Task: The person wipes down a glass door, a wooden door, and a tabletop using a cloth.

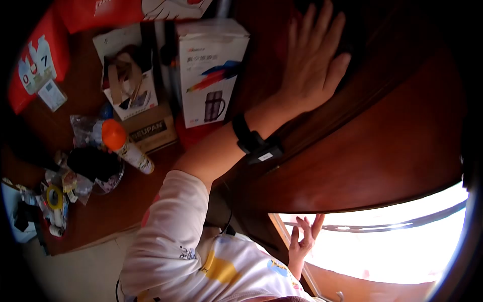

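Observation:
My left hand (314, 63) reaches up to the top of the view with its fingers stretched out and spread, and holds nothing. It lies over a dark brown wooden surface; the things right behind its fingertips are too dark to make out. A black band with a small box (259, 146) is round my left wrist. Lower right, my right hand (303, 243) is raised with its fingers apart, empty. Its fingertips are at the lower edge of a large reddish-brown wooden panel (362, 151), beside a very bright opening (392, 246).
To the left, a brown table (105, 216) bears a tall white flask box (209, 75), a cardboard box (156, 128), an orange-capped spray can (128, 146), yellow tape (54, 197) and plastic bags. Red bags (43, 60) stand at the upper left.

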### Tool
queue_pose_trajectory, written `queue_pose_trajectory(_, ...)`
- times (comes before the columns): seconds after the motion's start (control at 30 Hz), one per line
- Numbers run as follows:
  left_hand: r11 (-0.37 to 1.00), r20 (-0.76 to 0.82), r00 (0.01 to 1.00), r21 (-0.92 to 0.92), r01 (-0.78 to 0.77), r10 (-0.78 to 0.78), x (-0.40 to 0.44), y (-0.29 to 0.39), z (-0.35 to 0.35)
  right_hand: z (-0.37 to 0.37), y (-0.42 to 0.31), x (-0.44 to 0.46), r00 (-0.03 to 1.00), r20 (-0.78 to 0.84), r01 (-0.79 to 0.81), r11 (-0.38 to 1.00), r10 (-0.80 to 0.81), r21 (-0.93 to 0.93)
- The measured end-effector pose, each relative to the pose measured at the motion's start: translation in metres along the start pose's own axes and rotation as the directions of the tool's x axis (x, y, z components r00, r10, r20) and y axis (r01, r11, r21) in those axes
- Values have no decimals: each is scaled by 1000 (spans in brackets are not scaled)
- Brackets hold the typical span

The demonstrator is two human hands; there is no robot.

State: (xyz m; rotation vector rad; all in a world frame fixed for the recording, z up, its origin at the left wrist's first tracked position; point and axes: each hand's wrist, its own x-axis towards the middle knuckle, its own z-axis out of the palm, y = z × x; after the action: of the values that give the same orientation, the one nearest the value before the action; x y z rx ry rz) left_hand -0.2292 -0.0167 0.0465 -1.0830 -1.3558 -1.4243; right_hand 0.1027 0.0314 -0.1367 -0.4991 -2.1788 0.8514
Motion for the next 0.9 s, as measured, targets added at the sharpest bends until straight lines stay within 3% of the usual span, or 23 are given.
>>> queue_pose_trajectory(0.23,966,65,964,-1,258,-257,-117,-15,-9,3,-3,-2,1000,3,9,1000,-9,-2)
queue_pose_trajectory(0.47,812,35,812,86,578,-582,-199,-27,-12,6,-9,-3,1000,7,4,999,-5,48)
queue_pose_trajectory(0.6,796,-5,800,91,598,-600,-191,-34,-12,6,-16,-1,999,33,-3,1000,3,-4)
queue_pose_trajectory(0.67,842,-71,857,159,515,-510,-165,-48,-13,4,-15,-2,999,54,-5,1000,6,-21)
queue_pose_trajectory(0.9,868,-81,880,143,475,-468,-137,-69,-18,6,-10,-1,997,68,26,998,-23,-52)
